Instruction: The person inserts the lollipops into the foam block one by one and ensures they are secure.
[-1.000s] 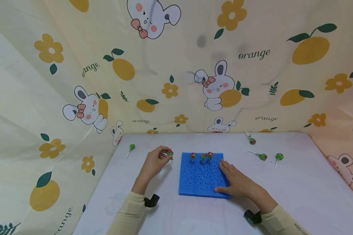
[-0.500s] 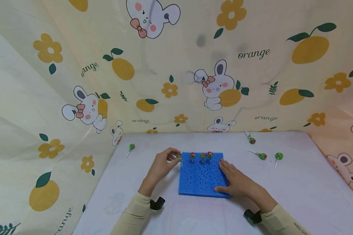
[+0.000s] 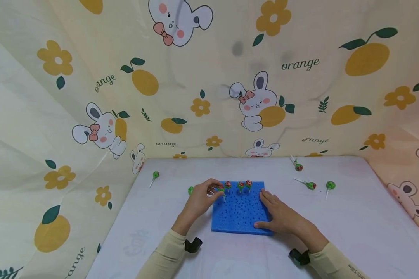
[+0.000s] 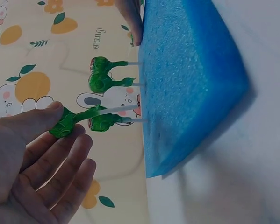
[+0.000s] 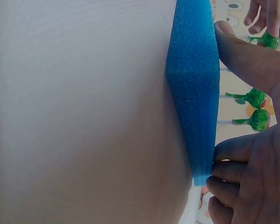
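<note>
My left hand (image 3: 199,199) pinches a green-wrapped lollipop (image 4: 62,123) by its candy head between thumb and fingers. Its white stick points down at the blue foam block (image 3: 239,219), with the tip just above the surface in the left wrist view. Three lollipops (image 3: 241,186) stand upright in the block's far row, their sticks sunk in it. The block's top is dotted with small holes. My right hand (image 3: 283,215) rests on the block's right side, thumb on the top near the front corner and fingers stretched along the right edge.
One lollipop (image 3: 155,175) lies at the table's far left. Another lollipop (image 3: 190,190) shows partly behind the left hand. Three more lie at the right: one at the back (image 3: 298,166), one lollipop sideways (image 3: 310,185) and one lollipop nearer the edge (image 3: 330,186).
My left hand has carried the lollipop rightward from beside the block to over its far left part. A lollipop on the table behind that hand has come into view. My right hand stays put.
</note>
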The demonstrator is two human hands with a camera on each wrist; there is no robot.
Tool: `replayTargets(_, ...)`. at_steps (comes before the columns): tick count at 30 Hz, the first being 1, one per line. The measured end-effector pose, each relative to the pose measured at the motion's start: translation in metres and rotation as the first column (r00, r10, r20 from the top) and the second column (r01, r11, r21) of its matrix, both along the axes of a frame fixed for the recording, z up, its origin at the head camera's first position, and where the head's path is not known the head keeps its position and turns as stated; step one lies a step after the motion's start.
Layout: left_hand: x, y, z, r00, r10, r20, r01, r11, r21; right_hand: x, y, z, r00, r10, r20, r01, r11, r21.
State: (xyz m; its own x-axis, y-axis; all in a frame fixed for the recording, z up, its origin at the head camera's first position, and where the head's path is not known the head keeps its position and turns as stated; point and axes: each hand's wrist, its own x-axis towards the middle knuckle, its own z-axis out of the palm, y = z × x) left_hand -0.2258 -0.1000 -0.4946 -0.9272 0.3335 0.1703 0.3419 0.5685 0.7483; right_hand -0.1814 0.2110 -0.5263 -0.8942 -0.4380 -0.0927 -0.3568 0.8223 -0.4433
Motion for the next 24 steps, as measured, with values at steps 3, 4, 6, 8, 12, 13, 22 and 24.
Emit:
replayTargets(3, -0.0001, 0.0027, -0.0009, 1.000, -0.001, 0.002, 0.001, 1.000, 0.007, 0.0000, 0.0000, -0.0001, 1.000, 0.001, -0.004, -0.001, 1.000, 0.003)
replayTargets(4, -0.0002, 0.0035, -0.0015, 1.000, 0.001, 0.002, -0.001, 1.000, 0.002, 0.0001, 0.0001, 0.0000, 1.000, 0.001, -0.005, -0.001, 1.000, 0.003)
replayTargets(6, -0.0002, 0.0048, -0.0022, 1.000, 0.003, 0.000, -0.003, 1.000, -0.003, 0.0002, 0.0001, 0.0001, 1.000, 0.001, -0.005, -0.001, 1.000, 0.000)
replayTargets(8, -0.0006, 0.0054, -0.0036, 1.000, 0.000, -0.002, 0.000, 1.000, -0.005, 0.0002, 0.0000, 0.0004, 1.000, 0.001, -0.004, -0.001, 1.000, -0.001)
replayTargets(12, -0.0017, 0.0065, -0.0065, 1.000, -0.002, 0.000, 0.002, 1.000, -0.016, 0.0005, -0.0005, 0.0011, 1.000, 0.000, -0.001, 0.000, 1.000, 0.002)
replayTargets(13, -0.0020, 0.0070, -0.0071, 1.000, -0.002, 0.001, 0.002, 1.000, -0.020, 0.0007, -0.0006, 0.0014, 1.000, -0.001, -0.001, 0.001, 1.000, 0.002)
replayTargets(22, -0.0018, 0.0105, -0.0082, 1.000, 0.000, -0.007, -0.001, 0.999, -0.045, 0.0016, -0.0009, 0.0040, 1.000, -0.002, 0.005, 0.002, 1.000, -0.002)
replayTargets(24, -0.0020, 0.0108, -0.0088, 1.000, -0.001, -0.013, 0.001, 0.999, -0.053, 0.0014, -0.0006, 0.0033, 1.000, -0.002, 0.006, 0.002, 1.000, 0.002)
